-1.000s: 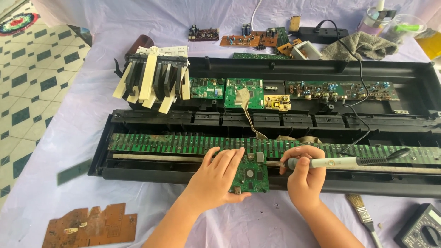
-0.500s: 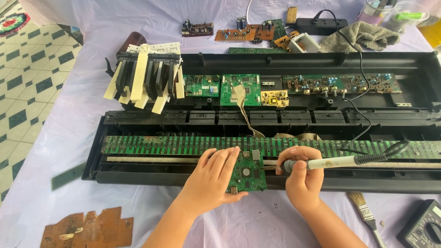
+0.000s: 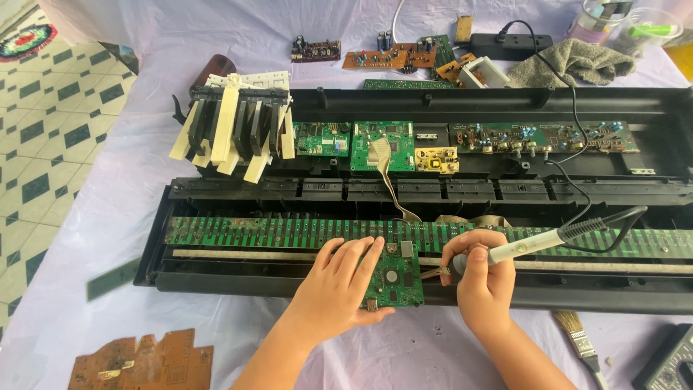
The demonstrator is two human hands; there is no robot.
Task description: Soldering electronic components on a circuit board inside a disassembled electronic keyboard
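We press our left hand (image 3: 338, 283) flat on a small green circuit board (image 3: 394, 280); our right hand (image 3: 482, 278), fingers clenched around a white soldering iron (image 3: 521, 247), points its tip toward nine o'clock at the board's edge.

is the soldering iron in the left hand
No, the right hand grips the soldering iron, while the left hand rests on the small green circuit board.
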